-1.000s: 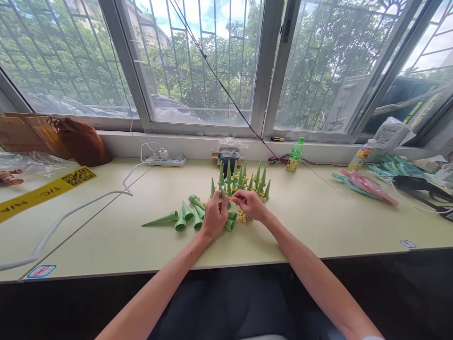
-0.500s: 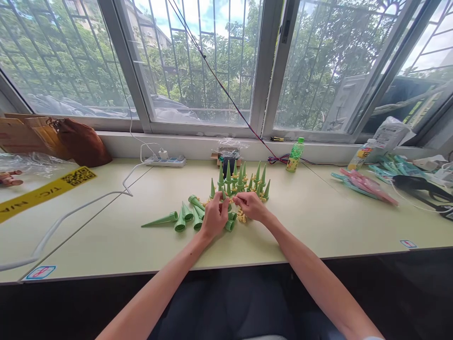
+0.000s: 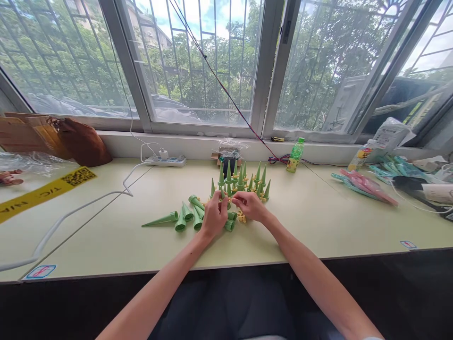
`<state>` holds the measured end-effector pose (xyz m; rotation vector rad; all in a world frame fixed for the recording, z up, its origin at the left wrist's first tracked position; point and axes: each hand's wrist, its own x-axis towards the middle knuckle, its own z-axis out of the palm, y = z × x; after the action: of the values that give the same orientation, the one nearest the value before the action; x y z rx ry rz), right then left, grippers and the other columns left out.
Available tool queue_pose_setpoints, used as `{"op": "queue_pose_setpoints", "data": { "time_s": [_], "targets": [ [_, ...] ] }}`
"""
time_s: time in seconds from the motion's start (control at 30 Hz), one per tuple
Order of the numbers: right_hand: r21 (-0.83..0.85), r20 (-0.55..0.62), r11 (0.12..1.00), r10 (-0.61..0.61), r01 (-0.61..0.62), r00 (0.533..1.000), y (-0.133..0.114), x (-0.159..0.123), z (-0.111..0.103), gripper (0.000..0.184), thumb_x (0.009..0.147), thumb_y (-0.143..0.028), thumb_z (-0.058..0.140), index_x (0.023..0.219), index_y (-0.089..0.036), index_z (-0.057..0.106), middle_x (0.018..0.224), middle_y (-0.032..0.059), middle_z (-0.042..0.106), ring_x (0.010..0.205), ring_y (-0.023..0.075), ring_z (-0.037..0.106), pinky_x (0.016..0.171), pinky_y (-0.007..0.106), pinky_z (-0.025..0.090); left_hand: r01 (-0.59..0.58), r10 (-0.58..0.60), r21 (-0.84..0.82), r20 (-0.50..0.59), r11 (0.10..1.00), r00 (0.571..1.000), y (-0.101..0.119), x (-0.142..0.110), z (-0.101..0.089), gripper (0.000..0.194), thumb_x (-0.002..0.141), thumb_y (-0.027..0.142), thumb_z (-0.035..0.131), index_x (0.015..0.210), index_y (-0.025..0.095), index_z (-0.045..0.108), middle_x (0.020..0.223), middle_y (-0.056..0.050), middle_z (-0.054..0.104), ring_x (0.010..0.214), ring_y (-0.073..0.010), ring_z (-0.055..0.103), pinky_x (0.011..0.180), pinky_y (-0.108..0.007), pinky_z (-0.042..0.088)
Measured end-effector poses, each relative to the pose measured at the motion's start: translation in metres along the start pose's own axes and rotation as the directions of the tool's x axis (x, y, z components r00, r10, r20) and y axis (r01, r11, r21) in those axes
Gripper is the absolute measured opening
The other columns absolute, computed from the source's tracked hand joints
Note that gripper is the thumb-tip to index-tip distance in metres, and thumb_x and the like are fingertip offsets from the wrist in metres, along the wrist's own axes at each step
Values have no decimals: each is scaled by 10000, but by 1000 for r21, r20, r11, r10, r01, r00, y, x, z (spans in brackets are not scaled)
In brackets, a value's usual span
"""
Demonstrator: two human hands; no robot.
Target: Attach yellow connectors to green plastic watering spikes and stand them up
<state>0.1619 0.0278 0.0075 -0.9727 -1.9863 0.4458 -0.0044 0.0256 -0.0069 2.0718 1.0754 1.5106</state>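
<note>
Head view: holding a green cone [image 3: 222, 193] over the bench [image 3: 318, 215]

Gripping the green cone in the left hand [image 3: 214, 215], tip upward, with the grip narrow around it; bringing the right hand [image 3: 248, 204] in close from the other side, grip narrow, fingertips drawn together near the cone's lower part; cannot tell what, if anything, is pinched there.

See standing cones [image 3: 240, 178] just beyond both hands, points up, with small yellow parts on them; find loose cones [image 3: 180, 223] lying in a heap to the left, some showing open ends; note yellow pieces [image 3: 242, 216] below the right hand, partly hidden.

Look farther back for a small box [image 3: 229, 152] behind the standing cones, a power strip [image 3: 173, 162] to the left and a green bottle [image 3: 295, 155] to the right; spot pink packets [image 3: 371, 188] well apart at far right.
</note>
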Motion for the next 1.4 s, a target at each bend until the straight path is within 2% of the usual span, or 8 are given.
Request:
{"op": "queue_pose_setpoints", "data": {
  "time_s": [0.17,0.53,0.83,0.97,1.13,1.2,1.3,1.4],
  "targets": [
    [-18,-8,1000,7,-7,1000,2,0,0,311,925,-349,487,671,-173,522,595,-32,441,558,101,351,546,235,300,-6,6,14,10,1000,1000,0,-1,-1,128,943,325,447,950,202,483,696,21,569,401,-69,392,436,-209,314],
    [-88,-4,996,-17,17,1000,-3,1,-1,364,915,-304,454,584,-190,355,553,-37,353,543,100,294,527,243,253,-42,42,33,15,999,999,-1,-2,-2,126,939,321,453,954,205,497,649,33,539,408,-82,376,462,-221,312],
    [-93,-32,996,4,-7,999,-2,1,-1,376,919,-310,435,576,-192,334,541,-42,329,533,97,277,516,243,245,-28,27,16,21,999,999,3,0,-2,166,959,336,417,1003,205,508,667,31,532,447,-88,422,476,-218,337],
    [-96,-74,995,5,-12,997,-3,0,-1,410,937,-372,430,578,-192,347,531,-38,353,516,95,295,513,245,255,31,-31,-5,0,1000,1000,4,4,-2,222,979,347,365,1006,199,528,576,51,445,413,-94,400,450,-223,316],
    [-73,-135,997,19,-30,991,-4,0,-2,467,964,-463,387,591,-185,422,522,-28,413,493,95,332,519,246,284,45,-44,-22,44,999,998,1,4,0,272,979,377,371,1094,182,521,505,72,396,383,-102,415,433,-222,314],
    [-68,-143,997,21,-31,989,-5,0,-2,484,966,-486,381,594,-182,441,524,-25,422,492,95,338,521,247,288,51,-49,-31,62,998,997,0,3,0,288,973,383,385,1132,175,506,548,60,450,386,-96,426,424,-218,316],
    [-69,-149,997,21,-31,989,-5,0,-2,494,962,-507,384,601,-179,464,524,-26,414,495,97,338,519,248,286,53,-49,-56,67,997,997,-2,3,1,294,962,385,407,1150,176,495,748,0,569,409,-72,449,411,-210,326],
    [-68,-154,997,15,-26,988,-7,0,-3,485,952,-508,411,607,-175,489,525,-28,402,502,99,328,516,247,285,54,-50,-74,60,996,997,-2,3,1,300,953,380,426,1162,175,494,870,-36,590,429,-59,461,410,-202,339]
  ]
}}
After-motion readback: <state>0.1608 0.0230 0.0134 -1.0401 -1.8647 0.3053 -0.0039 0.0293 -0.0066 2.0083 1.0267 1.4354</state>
